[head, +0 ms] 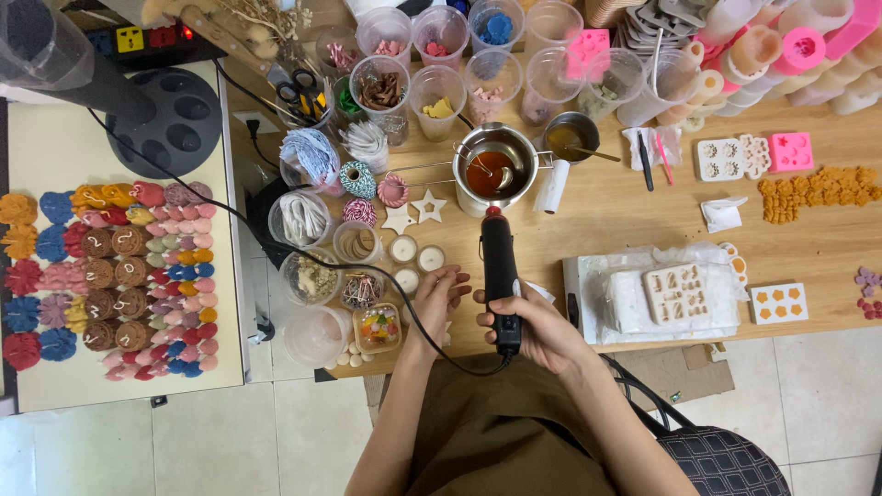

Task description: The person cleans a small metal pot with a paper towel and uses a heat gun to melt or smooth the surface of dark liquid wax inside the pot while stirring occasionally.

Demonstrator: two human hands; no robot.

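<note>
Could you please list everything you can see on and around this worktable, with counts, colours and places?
Black corded heat gun: one, table centre, nozzle toward the pot.
Steel melting pot of amber liquid: one, mid table.
Clear plastic cups of craft bits: a dozen or so, table's far edge.
White star-shaped pieces: two, left of the pot.
Pale silicone mould on a plastic-wrapped tray: one, right of the heat gun.
Orange shaped pieces: a cluster, far right.
Multicoloured flower-shaped pieces: many, on the cream side table at left.
Black-handled scissors: one pair, far left.
Left hand: resting on the table edge.
Right hand: gripping the heat gun.
</note>
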